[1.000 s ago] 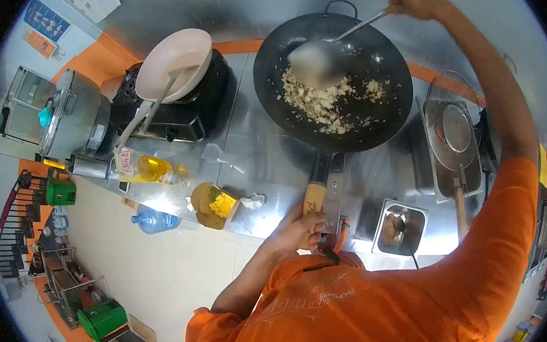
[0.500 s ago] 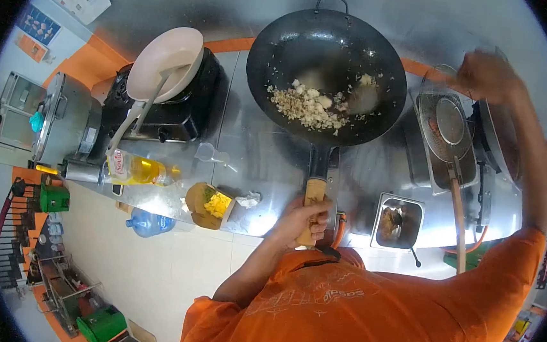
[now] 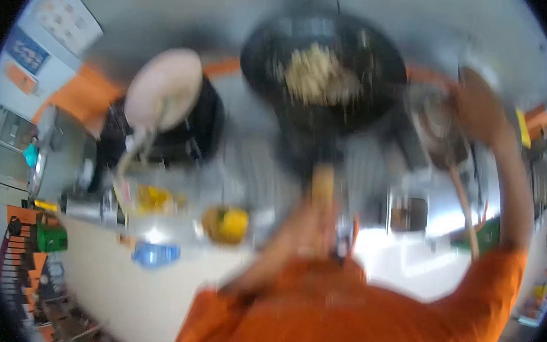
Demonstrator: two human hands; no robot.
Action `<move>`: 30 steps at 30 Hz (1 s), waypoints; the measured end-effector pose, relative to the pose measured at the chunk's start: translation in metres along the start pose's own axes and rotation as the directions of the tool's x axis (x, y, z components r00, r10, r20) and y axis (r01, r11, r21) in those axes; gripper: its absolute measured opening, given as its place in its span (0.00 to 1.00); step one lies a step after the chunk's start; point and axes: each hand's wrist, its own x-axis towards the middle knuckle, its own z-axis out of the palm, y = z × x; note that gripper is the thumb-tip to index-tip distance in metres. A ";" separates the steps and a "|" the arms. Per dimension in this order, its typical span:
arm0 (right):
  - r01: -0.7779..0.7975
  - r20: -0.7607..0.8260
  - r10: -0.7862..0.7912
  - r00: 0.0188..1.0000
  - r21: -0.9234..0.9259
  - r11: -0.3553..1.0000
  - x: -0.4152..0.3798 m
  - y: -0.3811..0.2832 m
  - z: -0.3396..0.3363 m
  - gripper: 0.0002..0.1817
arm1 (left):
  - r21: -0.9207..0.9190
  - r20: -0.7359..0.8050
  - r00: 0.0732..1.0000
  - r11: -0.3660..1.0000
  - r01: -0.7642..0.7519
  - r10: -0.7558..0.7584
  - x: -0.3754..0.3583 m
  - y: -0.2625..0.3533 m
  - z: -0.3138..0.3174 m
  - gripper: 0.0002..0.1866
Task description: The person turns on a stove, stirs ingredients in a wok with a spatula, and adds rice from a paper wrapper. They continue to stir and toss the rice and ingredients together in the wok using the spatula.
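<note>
My left hand (image 3: 314,225) is closed round the wooden handle (image 3: 323,182) of a large black wok (image 3: 265,74). Inside the wok, a pale heap of chopped or crumbled food (image 3: 313,74) lies around the middle. My right hand (image 3: 482,109) is raised at the wok's right side with its fingers curled, smeared by motion. It seems to grip a long-handled cooking utensil, whose blurred head (image 3: 344,88) is among the food; its exact kind cannot be made out. Under that hand lies a wire strainer (image 3: 437,119) with a long wooden handle.
On the left, a pale frying pan (image 3: 165,76) stands on a black stove, beside a lidded pot (image 3: 56,154). Along the counter's front are an oil bottle (image 3: 155,199), a small box of yellow food (image 3: 227,224) and a metal container (image 3: 407,214). A blue water bottle (image 3: 156,254) is below.
The wok has tipped, and the food has shifted up and gathered toward its middle. My right hand has come down slightly. The whole view is now blurred and shifted.
</note>
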 end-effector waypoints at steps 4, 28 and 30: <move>0.218 -0.433 -0.261 0.862 -0.147 0.965 -0.043 0.015 0.021 0.13 | -0.113 0.300 0.952 0.993 -0.027 0.060 -0.010 -0.025 -0.007 0.06; 0.221 -0.422 -0.202 0.884 -0.003 0.975 -0.061 0.037 0.049 0.17 | 0.127 0.224 0.973 0.989 -0.078 0.048 -0.082 -0.081 0.061 0.08; 0.163 -0.370 -0.154 0.916 -0.008 0.987 -0.033 0.045 0.033 0.19 | 0.089 0.192 0.975 0.987 -0.132 0.113 -0.050 -0.072 0.056 0.10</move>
